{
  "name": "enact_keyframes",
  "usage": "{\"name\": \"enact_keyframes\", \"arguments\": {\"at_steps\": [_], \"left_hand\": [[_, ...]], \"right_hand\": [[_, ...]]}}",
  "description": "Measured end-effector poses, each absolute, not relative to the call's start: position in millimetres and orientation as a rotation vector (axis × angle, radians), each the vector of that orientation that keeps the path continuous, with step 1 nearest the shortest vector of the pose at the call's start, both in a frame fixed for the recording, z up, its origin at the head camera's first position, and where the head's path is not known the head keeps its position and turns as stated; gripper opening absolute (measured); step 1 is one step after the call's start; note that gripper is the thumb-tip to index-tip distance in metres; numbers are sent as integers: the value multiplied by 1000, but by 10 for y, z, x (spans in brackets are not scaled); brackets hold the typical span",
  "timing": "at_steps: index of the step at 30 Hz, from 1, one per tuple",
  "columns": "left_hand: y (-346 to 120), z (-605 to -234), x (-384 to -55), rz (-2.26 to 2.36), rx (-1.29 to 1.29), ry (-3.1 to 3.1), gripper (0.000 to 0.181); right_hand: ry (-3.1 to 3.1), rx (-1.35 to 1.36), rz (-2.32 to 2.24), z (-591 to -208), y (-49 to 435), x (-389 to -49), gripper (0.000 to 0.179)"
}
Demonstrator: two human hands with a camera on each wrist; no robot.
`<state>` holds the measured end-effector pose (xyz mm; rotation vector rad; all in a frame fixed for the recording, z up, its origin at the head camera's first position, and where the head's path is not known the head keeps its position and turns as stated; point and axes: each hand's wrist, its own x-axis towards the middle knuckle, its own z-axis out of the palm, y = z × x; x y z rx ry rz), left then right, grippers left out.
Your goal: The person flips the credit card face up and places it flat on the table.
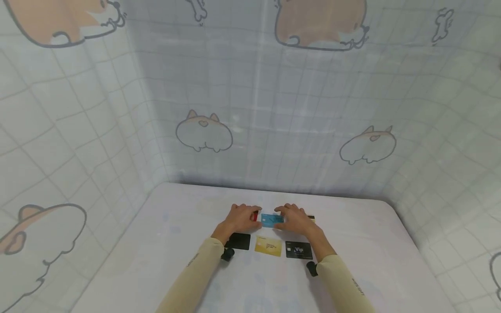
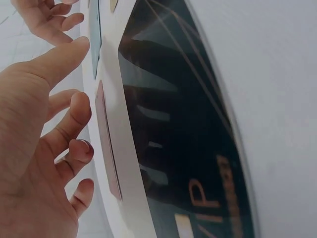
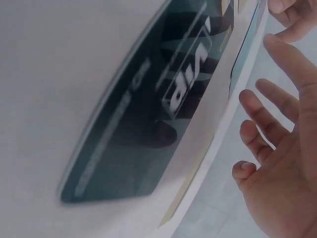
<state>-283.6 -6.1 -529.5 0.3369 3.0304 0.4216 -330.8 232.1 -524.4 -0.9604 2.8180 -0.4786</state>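
A blue bank-style card (image 1: 270,220) lies on the white table between the two hands. My left hand (image 1: 240,218) is at its left, fingers loosely bent over a red card (image 1: 255,215) that it partly covers. In the left wrist view the fingers of this hand hold nothing beside the reddish card (image 2: 107,144). At the blue card's right end is my right hand (image 1: 295,219), its thumb and forefinger spread around that end. Contact with the card cannot be made out. Behind that hand a dark and yellowish card (image 1: 311,218) partly shows.
Nearer to me lie a black card (image 1: 239,241) on the left, a yellow card (image 1: 268,246) in the middle and a black Vip card (image 1: 298,250) on the right. Patterned fabric walls (image 1: 258,130) stand around the table (image 1: 258,287).
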Motion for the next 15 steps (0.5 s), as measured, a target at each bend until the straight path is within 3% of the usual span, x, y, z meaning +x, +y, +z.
{"name": "enact_keyframes", "arguments": {"at_steps": [15], "left_hand": [[-499,-5257,-2785,549,239,3026,64]], "right_hand": [[2789,-911,-540,-5230,2050,-3222,64]]}}
